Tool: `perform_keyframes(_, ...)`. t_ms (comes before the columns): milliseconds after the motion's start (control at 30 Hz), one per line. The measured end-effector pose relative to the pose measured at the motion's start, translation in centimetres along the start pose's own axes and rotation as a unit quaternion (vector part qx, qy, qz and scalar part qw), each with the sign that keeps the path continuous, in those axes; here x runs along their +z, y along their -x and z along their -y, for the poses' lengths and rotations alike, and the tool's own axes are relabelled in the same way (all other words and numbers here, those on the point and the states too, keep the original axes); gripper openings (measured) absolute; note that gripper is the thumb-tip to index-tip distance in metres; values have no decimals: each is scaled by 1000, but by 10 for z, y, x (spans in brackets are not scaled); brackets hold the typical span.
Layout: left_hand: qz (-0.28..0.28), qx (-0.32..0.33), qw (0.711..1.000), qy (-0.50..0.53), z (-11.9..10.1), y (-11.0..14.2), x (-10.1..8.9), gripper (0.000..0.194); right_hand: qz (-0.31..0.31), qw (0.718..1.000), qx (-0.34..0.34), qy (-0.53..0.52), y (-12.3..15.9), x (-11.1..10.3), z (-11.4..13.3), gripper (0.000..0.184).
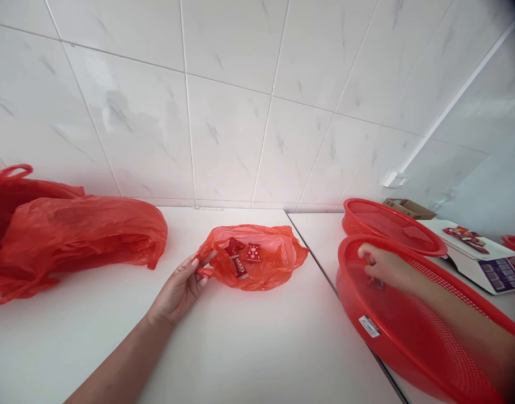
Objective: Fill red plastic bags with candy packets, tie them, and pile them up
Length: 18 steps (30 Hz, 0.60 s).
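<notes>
My left hand [182, 287] pinches the left edge of a small red plastic bag [278, 252] that lies on the white table [240, 348]. Inside the bag I see two red wrapped candies [244, 257]. My right hand [381, 265] reaches into a large red mesh basket [409, 336] at the right, with its fingers closed in a pinch on something small and red that I cannot make out.
A big crumpled red plastic bag [72, 235] lies at the left. A second red basket [392, 224] stands behind the first. A white scale [488, 261] with red packets on it sits at the far right, and a cardboard box [409, 209] is near the tiled wall.
</notes>
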State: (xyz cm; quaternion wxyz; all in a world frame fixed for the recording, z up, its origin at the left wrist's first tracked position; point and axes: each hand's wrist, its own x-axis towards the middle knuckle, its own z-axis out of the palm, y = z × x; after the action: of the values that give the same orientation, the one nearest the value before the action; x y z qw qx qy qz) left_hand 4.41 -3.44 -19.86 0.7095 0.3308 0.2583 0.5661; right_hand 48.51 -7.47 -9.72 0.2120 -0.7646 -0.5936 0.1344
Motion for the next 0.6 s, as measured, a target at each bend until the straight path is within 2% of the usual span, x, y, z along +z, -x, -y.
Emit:
perform_keyframes(33, 2, 0, 1000, -2, 0, 0, 0, 24, 27, 1000, 11, 3, 0, -13, 9, 9)
perform_keyframes(67, 3, -1, 1000, -4, 0, -1, 0, 25, 22, 1000, 6, 10, 2, -25, 19, 9)
perform_keyframes(133, 4, -3, 1000, -6, 0, -1, 0, 26, -32, 999, -25, 31, 10, -43, 43, 12)
perform_keyframes(200, 6, -3, 1000, -4, 0, -1, 0, 26, -102, 992, -67, 33, 24, -47, 69, 16)
perform_keyframes(267, 7, -2, 1000, -3, 0, 0, 1, 26, -145, 982, -122, 7, 39, -39, 94, 19)
perform_keyframes(367, 5, -5, 1000, 3, -1, 1, 3, 26, -148, 959, -235, -64, 57, -16, 131, 16)
perform_keyframes(500, 7, -1, 1000, 19, 1, 2, 2, 24, -174, 896, -395, -103, 60, 18, 171, 16)
perform_keyframes(533, 8, 1, 1000, 23, 1, 2, 2, 22, -175, 884, -423, -94, 57, 25, 179, 16)
perform_keyframes(600, 10, 3, 1000, 30, 1, 2, 1, 20, -127, 884, -447, -40, 51, 36, 190, 19)
